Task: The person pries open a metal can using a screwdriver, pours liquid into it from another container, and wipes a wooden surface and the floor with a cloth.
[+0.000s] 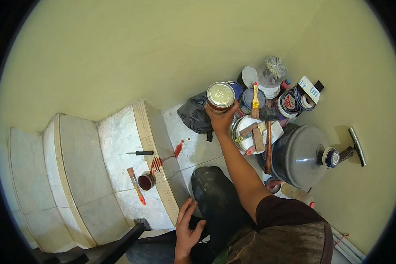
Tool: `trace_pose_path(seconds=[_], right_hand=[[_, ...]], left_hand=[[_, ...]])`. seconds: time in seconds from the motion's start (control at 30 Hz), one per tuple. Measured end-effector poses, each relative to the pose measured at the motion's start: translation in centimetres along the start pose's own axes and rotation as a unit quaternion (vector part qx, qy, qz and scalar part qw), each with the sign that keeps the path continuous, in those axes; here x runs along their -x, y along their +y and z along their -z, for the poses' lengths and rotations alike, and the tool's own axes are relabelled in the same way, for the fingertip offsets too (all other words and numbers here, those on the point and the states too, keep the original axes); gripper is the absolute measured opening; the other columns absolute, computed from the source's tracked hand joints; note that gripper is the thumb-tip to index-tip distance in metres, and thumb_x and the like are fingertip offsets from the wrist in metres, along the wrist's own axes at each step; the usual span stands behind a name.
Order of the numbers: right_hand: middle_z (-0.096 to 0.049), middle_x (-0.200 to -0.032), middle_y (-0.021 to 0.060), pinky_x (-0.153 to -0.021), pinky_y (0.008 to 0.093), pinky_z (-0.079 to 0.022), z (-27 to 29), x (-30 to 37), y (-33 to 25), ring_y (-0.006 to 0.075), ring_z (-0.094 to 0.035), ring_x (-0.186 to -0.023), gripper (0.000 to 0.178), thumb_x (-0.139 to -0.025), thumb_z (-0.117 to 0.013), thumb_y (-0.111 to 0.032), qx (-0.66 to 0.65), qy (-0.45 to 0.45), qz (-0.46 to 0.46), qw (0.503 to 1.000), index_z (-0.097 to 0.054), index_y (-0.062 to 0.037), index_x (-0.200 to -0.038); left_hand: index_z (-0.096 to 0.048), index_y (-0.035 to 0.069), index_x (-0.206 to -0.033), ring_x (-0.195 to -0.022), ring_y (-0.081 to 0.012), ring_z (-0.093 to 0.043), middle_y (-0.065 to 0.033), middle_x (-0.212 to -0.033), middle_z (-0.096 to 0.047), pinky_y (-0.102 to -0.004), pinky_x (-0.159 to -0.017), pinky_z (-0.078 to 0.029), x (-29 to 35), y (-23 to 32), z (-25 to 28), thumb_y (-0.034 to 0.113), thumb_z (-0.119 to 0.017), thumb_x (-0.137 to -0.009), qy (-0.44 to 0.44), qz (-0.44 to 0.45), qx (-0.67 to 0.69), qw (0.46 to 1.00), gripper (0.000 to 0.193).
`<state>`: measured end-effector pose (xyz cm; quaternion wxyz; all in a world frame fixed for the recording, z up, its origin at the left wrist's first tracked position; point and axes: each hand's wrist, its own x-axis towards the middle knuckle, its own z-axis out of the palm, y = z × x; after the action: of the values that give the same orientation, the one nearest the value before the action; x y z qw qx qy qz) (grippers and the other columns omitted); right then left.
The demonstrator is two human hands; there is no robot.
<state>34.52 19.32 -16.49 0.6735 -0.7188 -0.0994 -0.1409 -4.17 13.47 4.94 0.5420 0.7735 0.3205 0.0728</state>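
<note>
**A:** Which markings are showing?

**B:** The held can (221, 95) is presenting a metal lid with raised characters. Just beyond the water jug (300, 154), a paint tin (289, 104) is displaying a red emblem, and a white card (308, 89) is carrying blue print.

**A:** Where is the held can sitting, and how are the hands set?

**B:** The right hand (221, 118) is gripping it beyond and left of the jug; its fingers are curving around the can's side, partly hidden below the rim. The left hand (189, 231) is hovering left of the jug, on the near side; its fingers are extending, the thumb standing apart.

**A:** What are the containers holding?

**B:** Well left of the jug, a small cup (146, 181) is holding dark red liquid. Near the jug's left side, a white-topped tub (238, 126) is supporting tools. The lid is concealing the held can's contents.
</note>
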Motion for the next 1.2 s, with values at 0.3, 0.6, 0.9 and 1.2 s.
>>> trace_pose_path(seconds=[0.3, 0.6, 0.9, 1.2], right_hand=[[-0.043, -0.154, 0.0324, -0.123, 0.0565, -0.035, -4.1, -4.0, 5.9, 0.0505, -0.042, -0.146, 0.119, -0.072, -0.102, -0.026, 0.094, 0.117, -0.024, 0.988, -0.027, 0.0063, -0.159], [-0.033, -0.164, 0.0379, -0.128, 0.0569, -0.027, -4.6, -6.9, 10.5, 0.052, -0.033, -0.154, 0.136, -0.074, -0.102, -0.043, 0.175, 0.148, 0.031, 0.973, -0.016, 0.0097, -0.165], [-0.054, -0.145, 0.0334, -0.119, 0.0561, -0.041, -5.1, -7.0, 10.8, 0.0473, -0.055, -0.136, 0.111, -0.078, -0.1, -0.032, 0.129, 0.147, 0.011, 0.981, -0.032, 0.0148, -0.151], [-0.062, -0.145, 0.0272, -0.108, 0.0487, -0.055, -5.6, -6.6, 7.3, 0.0382, -0.064, -0.131, 0.091, -0.083, -0.096, -0.027, 0.046, 0.202, -0.341, 0.917, -0.045, 0.0135, -0.146]], left_hand=[[-0.066, -0.004, -0.144, -0.133, -0.0358, -0.067, -0.025, -0.14, -0.07, -0.0442, -0.116, -0.047, -0.9, -1.9, 0.8, 0.014, -0.074, -0.096, -0.039, 0.05, 0.039, 0.997, 0.051], [-0.067, 0.0, -0.144, -0.132, -0.0371, -0.067, -0.0229, -0.141, -0.069, -0.0425, -0.113, -0.05, -2.5, -3.4, 1.5, 0.018, -0.081, -0.097, -0.028, 0.055, 0.034, 0.998, 0.052], [-0.066, 0.0, -0.145, -0.131, -0.034, -0.068, -0.0215, -0.141, -0.07, -0.0409, -0.113, -0.05, -2.7, -4.7, 0.8, 0.012, -0.078, -0.099, 0.002, 0.057, 0.092, 0.994, 0.048], [-0.064, 0.003, -0.121, -0.085, -0.0107, -0.06, 0.0021, -0.093, -0.059, -0.0268, -0.085, -0.051, -2.7, -7.4, -1.5, -0.001, -0.083, -0.092, 0.335, 0.142, 0.108, 0.925, 0.035]])
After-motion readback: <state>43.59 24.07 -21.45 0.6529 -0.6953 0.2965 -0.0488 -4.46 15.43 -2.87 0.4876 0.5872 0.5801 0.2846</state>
